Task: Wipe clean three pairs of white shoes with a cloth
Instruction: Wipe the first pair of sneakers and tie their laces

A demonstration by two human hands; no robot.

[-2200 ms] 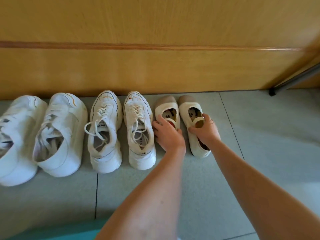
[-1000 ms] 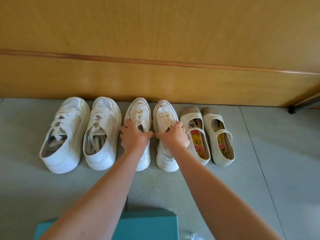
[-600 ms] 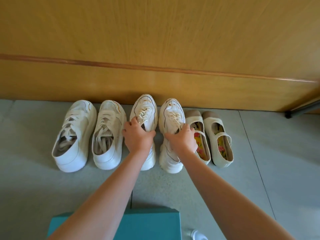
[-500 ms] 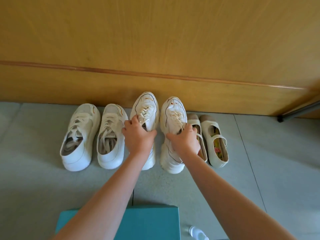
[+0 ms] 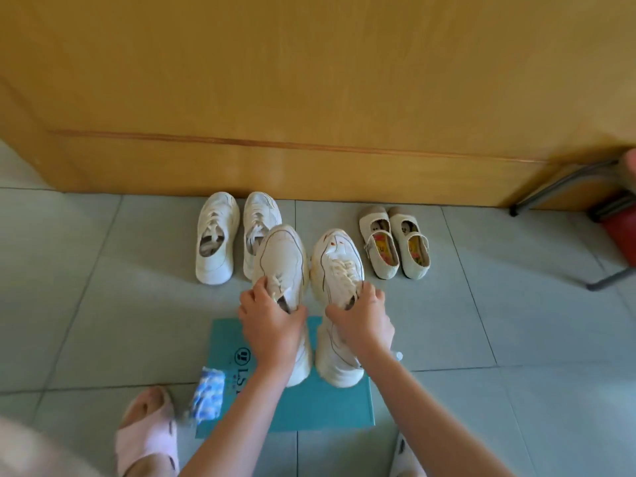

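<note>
The middle pair has come out of the row by the wooden panel (image 5: 309, 98). The left hand (image 5: 272, 327) grips the left sneaker (image 5: 285, 263) at its opening and the right hand (image 5: 361, 321) grips the right sneaker (image 5: 339, 266) the same way, heels now over the near teal box (image 5: 330, 407). The other sneakers (image 5: 215, 242) stay far left and the strap shoes (image 5: 413, 253) far right, and with the blue-and-white cloth (image 5: 206, 395) at the box's left edge, wiping this pair probably comes next.

Four sneakers (image 5: 215, 242); two strap shoes (image 5: 382, 253); one teal box (image 5: 327, 404); one cloth (image 5: 208, 394).
</note>
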